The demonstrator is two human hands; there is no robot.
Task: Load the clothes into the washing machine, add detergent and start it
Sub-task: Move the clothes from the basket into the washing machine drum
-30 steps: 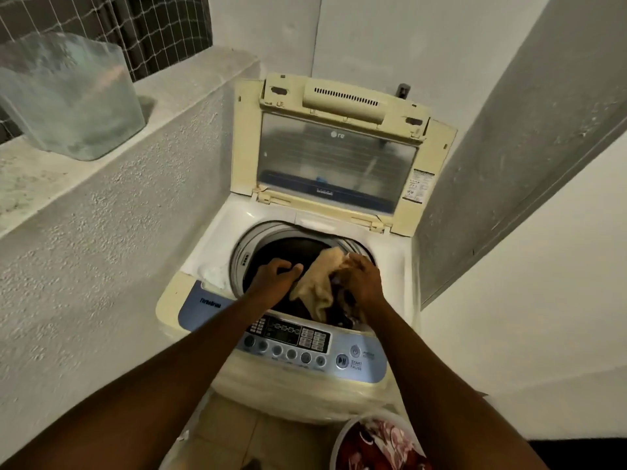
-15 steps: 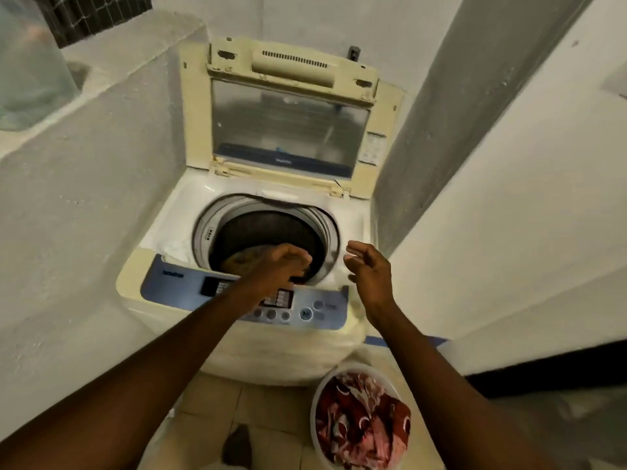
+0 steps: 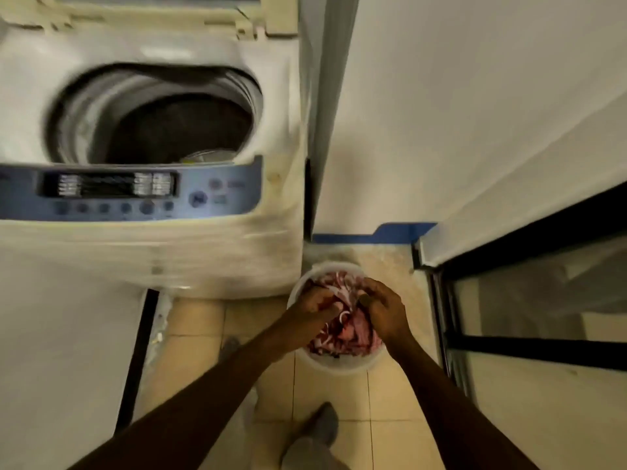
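A top-loading washing machine (image 3: 237, 96) fills the upper left, its lid up and its dark drum open. Its blue control panel (image 3: 220, 195) faces me. On the floor to the right of the machine stands a white bucket (image 3: 334, 366) full of red and white patterned cloth (image 3: 353, 329). My left hand (image 3: 314, 310) and my right hand (image 3: 381, 308) are both down in the bucket, fingers closed into the red and white cloth, one on each side of it.
A white wall (image 3: 458, 113) runs along the right, with a black-framed glass door (image 3: 543, 300) below it. Beige floor tiles (image 3: 390, 401) lie under me. My foot (image 3: 322, 425) stands just behind the bucket. A pale wall panel (image 3: 61, 334) is at lower left.
Both hands left the drum after dropping a beige cloth in, then dropped down right into the bucket and closed on the red cloth. My view tilted down toward the floor.
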